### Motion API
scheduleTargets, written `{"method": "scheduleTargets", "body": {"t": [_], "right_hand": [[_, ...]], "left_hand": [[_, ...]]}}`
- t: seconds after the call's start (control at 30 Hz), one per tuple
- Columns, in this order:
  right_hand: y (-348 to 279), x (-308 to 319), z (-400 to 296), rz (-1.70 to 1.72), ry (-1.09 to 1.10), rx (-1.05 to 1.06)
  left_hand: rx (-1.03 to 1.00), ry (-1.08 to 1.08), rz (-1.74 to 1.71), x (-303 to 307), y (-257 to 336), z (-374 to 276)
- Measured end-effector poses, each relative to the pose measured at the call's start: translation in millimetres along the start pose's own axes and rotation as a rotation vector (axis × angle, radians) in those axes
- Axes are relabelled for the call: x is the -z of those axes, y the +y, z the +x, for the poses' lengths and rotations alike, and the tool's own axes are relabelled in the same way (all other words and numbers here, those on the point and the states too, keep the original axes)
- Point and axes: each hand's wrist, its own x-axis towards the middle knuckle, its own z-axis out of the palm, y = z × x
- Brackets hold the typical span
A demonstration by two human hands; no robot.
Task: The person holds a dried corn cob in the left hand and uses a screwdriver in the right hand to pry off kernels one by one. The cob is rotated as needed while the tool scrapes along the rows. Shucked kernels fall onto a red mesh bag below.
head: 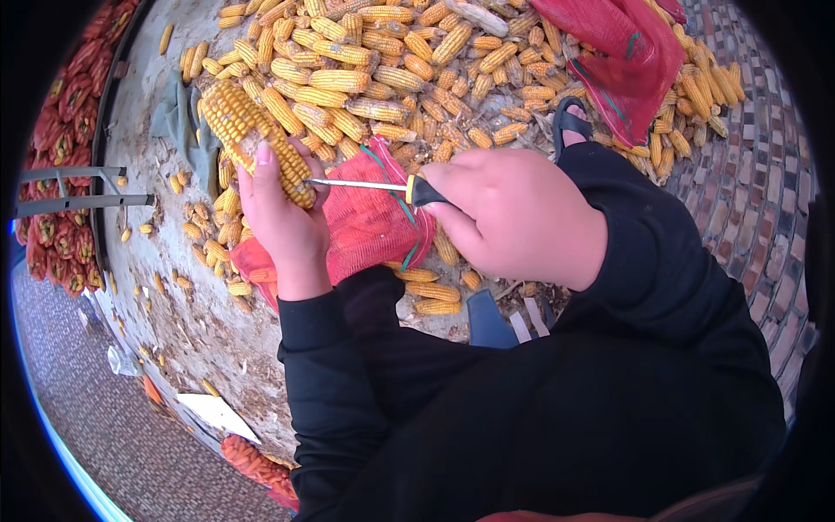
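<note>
My left hand [287, 215] grips a yellow ear of corn [238, 117], tilted with its far end up and to the left. A pale damaged patch shows among its kernels beside my thumb. In my right hand [515, 212] is a screwdriver [359, 185] with a black and yellow handle, its metal shaft pointing left. The shaft's tip meets the lower right side of the ear, near my left fingers; whether it has gone between the kernels I cannot tell. Below both hands lies a red mesh sack [365, 225] with green stripes, over loose corn.
A large heap of corn ears [365, 59] spreads across the concrete ahead. Another red mesh sack [626, 59] lies at the upper right, near my sandalled foot [574, 124]. Filled red sacks [65, 130] are stacked at far left, beside metal bars [85, 205]. Green cloth [186, 124] lies left of the heap.
</note>
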Motion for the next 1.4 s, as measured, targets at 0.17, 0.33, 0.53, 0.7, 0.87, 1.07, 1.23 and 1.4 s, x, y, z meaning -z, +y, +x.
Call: {"method": "scheduleTargets", "body": {"t": [0.17,0.33,0.53,0.7,0.87,1.07,1.23,1.4], "right_hand": [[-7.5,-0.3,-2.9,-0.012,-0.012,-0.006],[6.1,2.2,2.5,0.195,-0.128,-0.113],[15.7,20.3,14.4,0.450,-0.288,-0.236],[35.3,18.0,14.5,0.445,-0.253,-0.097],[35.6,17.0,14.6,0.391,-0.193,-0.081],[13.8,6.7,-0.2,0.105,-0.083,-0.016],[3.8,2.1,-5.2,0.001,-0.058,-0.001],[7.1,18.7,7.4,0.342,-0.259,-0.190]], "left_hand": [[0.018,-0.001,0.024,5.8,0.3,1.7],[0.041,0.113,0.160,-8.4,-3.7,-3.8],[0.175,-0.158,-0.102,12.3,-2.8,-0.3],[0.336,-0.253,-0.266,3.9,13.2,-1.5],[0.210,-0.195,-0.166,6.9,4.3,-0.2],[0.000,0.140,0.044,-17.1,-3.7,-10.4],[0.042,0.055,-0.063,-8.9,-4.3,-13.2],[0.022,0.138,0.050,-10.4,-5.5,-14.9]]}}
